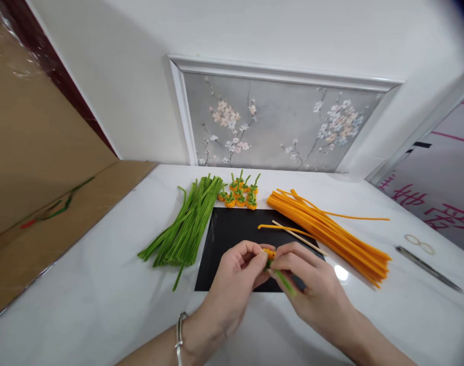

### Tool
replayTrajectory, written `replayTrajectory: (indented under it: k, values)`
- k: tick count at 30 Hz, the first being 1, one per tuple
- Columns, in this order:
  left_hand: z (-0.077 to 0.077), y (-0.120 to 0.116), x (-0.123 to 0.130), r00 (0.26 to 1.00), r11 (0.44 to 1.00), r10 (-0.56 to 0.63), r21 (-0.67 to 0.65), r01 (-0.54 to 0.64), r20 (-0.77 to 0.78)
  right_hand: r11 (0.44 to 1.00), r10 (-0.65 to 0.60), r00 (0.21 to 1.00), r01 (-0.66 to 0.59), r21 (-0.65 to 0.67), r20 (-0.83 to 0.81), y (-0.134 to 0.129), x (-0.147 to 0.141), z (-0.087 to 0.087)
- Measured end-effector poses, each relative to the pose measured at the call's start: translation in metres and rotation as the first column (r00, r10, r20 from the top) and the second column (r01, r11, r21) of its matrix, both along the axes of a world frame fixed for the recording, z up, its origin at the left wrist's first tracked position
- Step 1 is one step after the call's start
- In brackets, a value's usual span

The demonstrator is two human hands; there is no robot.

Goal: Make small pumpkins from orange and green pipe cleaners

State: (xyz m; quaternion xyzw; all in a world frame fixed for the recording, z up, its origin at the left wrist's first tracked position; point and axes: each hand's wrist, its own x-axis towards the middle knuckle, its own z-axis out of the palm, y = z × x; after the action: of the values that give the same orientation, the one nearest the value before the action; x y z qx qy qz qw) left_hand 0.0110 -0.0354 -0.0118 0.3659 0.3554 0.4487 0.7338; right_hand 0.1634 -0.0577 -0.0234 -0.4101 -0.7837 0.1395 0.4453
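Note:
Over the black mat (232,229), my left hand (237,274) pinches a small orange pipe-cleaner pumpkin (270,253), mostly covered by the fingers. My right hand (310,277) is closed at its other side, fingertips on a green pipe cleaner (285,283) that sticks out below, a little blurred. Behind the mat stand several finished-looking orange pumpkins (240,199) with green leaves and upright stems. A wooden stick (300,237) and one bent orange pipe cleaner (283,227) lie across the mat's right side.
A bundle of green pipe cleaners (193,223) lies left of the mat, a bundle of orange pipe cleaners (334,236) to the right. Farther right are tweezers (428,268) and two pale rings (419,244). A cardboard box (44,127) borders the white table at left; a wall panel stands behind.

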Motion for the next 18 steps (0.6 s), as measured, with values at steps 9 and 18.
replayTrajectory:
  k: [9, 18]
  values:
    - [0.001, 0.004, -0.008, 0.993, 0.990, -0.106, 0.086, 0.110, -0.048, 0.933, -0.063, 0.962, -0.038, -0.357, -0.267, 0.003, 0.011, 0.004]
    - [-0.002, 0.008, -0.008, 0.959, 0.952, -0.116, 0.246, 0.181, -0.257, 0.946, -0.087, 0.995, 0.069, -0.316, -0.041, 0.005, 0.016, 0.013]
